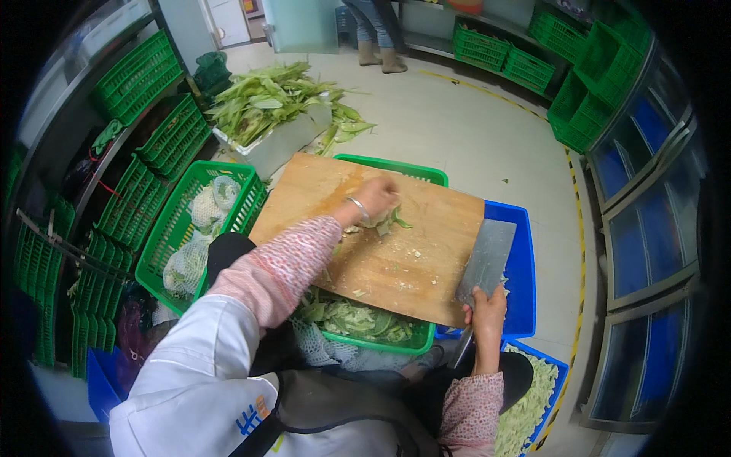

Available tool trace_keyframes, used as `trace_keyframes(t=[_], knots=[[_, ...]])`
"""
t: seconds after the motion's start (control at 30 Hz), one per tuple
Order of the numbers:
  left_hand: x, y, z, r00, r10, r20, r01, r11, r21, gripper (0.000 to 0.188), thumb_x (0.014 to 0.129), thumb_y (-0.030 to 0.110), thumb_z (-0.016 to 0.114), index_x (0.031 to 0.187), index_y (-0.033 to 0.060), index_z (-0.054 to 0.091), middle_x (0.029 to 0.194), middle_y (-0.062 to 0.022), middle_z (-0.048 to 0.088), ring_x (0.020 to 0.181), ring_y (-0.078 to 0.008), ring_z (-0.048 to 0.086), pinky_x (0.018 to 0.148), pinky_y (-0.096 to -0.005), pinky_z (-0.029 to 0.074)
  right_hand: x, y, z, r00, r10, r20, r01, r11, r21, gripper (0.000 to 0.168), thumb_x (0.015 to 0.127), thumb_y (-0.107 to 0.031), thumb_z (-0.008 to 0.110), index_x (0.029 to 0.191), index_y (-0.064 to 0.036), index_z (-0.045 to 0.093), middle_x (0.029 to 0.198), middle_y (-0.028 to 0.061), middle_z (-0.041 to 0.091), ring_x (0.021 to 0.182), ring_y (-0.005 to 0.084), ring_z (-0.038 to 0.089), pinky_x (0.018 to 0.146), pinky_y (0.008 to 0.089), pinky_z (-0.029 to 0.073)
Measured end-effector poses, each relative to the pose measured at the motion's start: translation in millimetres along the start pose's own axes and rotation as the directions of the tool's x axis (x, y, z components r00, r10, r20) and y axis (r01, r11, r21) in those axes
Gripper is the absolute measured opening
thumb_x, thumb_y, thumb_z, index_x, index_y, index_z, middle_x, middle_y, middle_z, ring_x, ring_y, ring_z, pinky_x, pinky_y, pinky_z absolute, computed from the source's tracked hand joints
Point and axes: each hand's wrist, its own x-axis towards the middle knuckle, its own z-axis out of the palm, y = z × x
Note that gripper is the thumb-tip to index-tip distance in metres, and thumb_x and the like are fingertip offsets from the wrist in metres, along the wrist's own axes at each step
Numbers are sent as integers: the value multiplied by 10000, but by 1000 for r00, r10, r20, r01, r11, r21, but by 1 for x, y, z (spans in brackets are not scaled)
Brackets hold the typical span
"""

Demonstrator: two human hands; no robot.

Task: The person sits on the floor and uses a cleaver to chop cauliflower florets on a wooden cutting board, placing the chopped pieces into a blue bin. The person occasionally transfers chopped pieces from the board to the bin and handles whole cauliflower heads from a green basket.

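A wooden cutting board lies across a green basket and the edge of a blue crate. Over the board's middle is my left hand, its wrist in a silver bangle and its fingers curled, slightly blurred. Beneath it are green and pale vegetable scraps; whether the fingers grip any of them is hard to tell. My right hand holds a cleaver by its handle, the broad blade over the board's right edge and the blue crate. Small pale crumbs dot the board.
Netted cauliflower fills a green basket at left. Leaves lie in the basket below the board. A white box of husks stands beyond. Cut pale vegetable pieces fill a blue crate at lower right. A person stands at the back.
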Motion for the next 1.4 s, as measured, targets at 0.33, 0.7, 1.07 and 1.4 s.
trace_keyframes(t=[0.33,0.7,1.07,1.4], knots=[[-110,-122,-50,880,-447,158,461,886,-58,388,761,153,753,1080,-40,644,966,-168,695,881,-233,661,757,-349,524,24,62,44,962,-225,153,254,539,-803,258,887,-92,554,1092,66,543,808,316,653,804,481,653,694,549,512],[-148,-109,-14,770,-416,484,638,476,-606,226,892,120,633,1103,51,593,844,-57,638,629,-158,621,546,-287,534,-4,85,90,944,-141,298,326,535,-779,283,863,-119,560,1088,50,540,835,298,662,819,479,651,732,546,513],[-144,-90,9,708,-494,505,705,535,-466,343,928,261,651,1148,0,619,832,-82,646,696,-188,646,574,-317,578,-47,80,102,922,-106,373,348,649,-676,295,874,-116,607,1084,67,509,835,314,647,831,487,636,742,530,505],[-146,-86,29,991,-131,36,127,989,78,379,755,191,755,1060,-15,666,907,-160,666,811,-247,649,737,-358,527,-77,81,106,883,-193,429,432,693,-577,259,879,-129,620,1043,39,510,767,279,641,746,470,635,666,549,493]])
